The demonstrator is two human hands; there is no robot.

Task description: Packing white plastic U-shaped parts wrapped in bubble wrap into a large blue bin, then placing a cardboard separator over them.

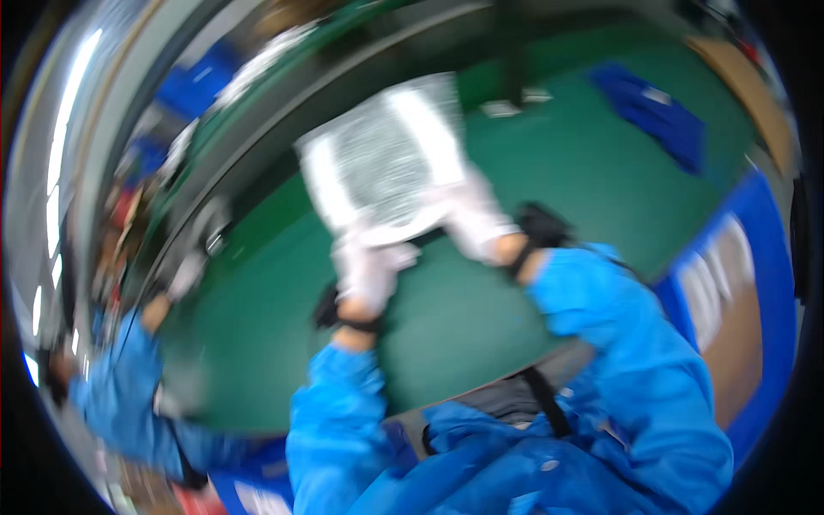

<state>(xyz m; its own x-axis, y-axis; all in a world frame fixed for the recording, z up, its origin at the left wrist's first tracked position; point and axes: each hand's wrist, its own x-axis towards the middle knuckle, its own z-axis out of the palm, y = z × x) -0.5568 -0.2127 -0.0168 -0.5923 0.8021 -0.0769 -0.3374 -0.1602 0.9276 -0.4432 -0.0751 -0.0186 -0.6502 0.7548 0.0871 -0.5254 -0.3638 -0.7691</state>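
A see-through plastic bag (382, 159) with white bands along its two sides is held out over the green table (463, 318). My left hand (367, 268), in a white glove, grips its near edge at the left corner. The right corner is gripped by my right hand (470, 213), gloved in white too. Motion blur smears the fingers of both hands, and whether anything lies inside the bag cannot be made out.
Blue folded cloth (657, 116) lies on the table's far right. A blue bin (755, 257) with white and brown contents stands at the right edge. To my left a co-worker's blue sleeve (129, 369) and gloved hand (187, 273) reach over the table. A grey rail (343, 81) runs behind.
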